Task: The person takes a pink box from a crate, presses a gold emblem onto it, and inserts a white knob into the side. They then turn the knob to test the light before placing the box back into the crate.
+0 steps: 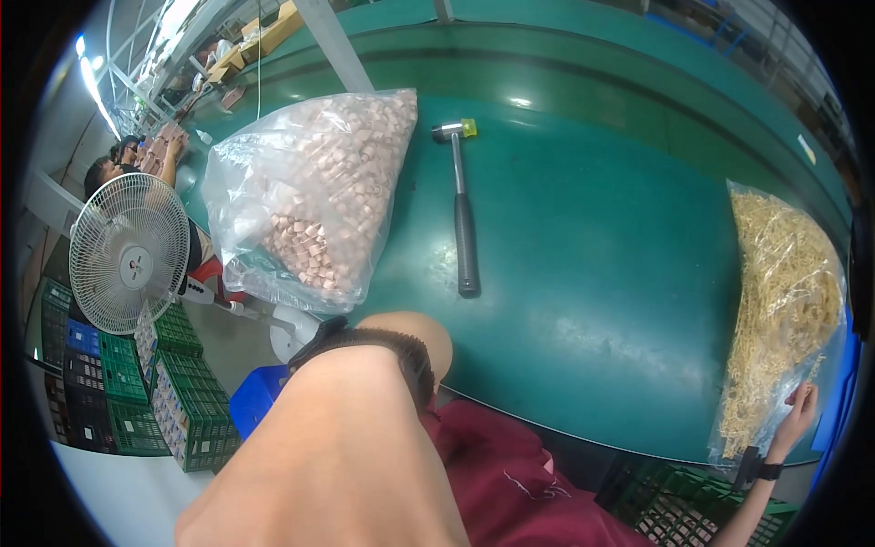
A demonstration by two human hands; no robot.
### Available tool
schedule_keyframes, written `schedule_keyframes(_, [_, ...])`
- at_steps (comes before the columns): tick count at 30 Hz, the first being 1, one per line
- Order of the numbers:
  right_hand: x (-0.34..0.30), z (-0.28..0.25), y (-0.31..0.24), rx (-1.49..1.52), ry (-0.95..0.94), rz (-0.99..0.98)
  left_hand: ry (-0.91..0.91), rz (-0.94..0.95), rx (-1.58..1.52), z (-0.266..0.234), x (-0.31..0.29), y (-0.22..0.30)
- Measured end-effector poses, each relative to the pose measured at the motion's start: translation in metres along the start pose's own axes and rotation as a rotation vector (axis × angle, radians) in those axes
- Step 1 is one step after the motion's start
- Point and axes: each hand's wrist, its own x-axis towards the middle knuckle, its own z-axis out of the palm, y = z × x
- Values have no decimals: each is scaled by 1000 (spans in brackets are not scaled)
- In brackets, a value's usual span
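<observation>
Closest to the lens, the left forearm filled the lower middle of the view, a black wrist strap around it, with the left hand (pixel 415 342) bent over the near edge of the green counter (pixel 592 273). Its fingers were hidden behind the wrist, so whether they were open or closed could not be told, nor whether they held anything. Just beyond that hand lay a clear plastic bag of small pinkish-tan pieces (pixel 314 196), slumped on the counter's left part and reaching down to its near edge. Beside the bag, to its right, a hammer (pixel 463 205) lay flat with its dark grip toward the person and its head, one yellow face showing, pointing away.

Far off at the lower right, the right hand (pixel 797 410) reached up with a black strap on its wrist. Its fingers (pixel 806 394) were curled at the lower corner of a second clear bag of pale straw-coloured strands (pixel 784 310), touching the plastic; how firmly they gripped it was unclear. That bag lay along the counter's right edge, well apart from the hammer.

Dark red cloth covered the lap below the counter. On the left stood a white fan (pixel 129 252) above stacked green crates (pixel 178 401), and another person sat farther back at the upper left.
</observation>
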Motion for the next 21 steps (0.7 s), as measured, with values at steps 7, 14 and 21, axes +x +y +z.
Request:
schedule_keyframes(7, [7,5,23,24,-34,-12,65,-6,20,4,-6,9])
schedule_keyframes(14, [7,1,22,-57,-2,2,102,-41,58,8,-17,25])
schedule_keyframes(21, [-4,8,1,-68,68,25,79,-44,84,8,-10,35])
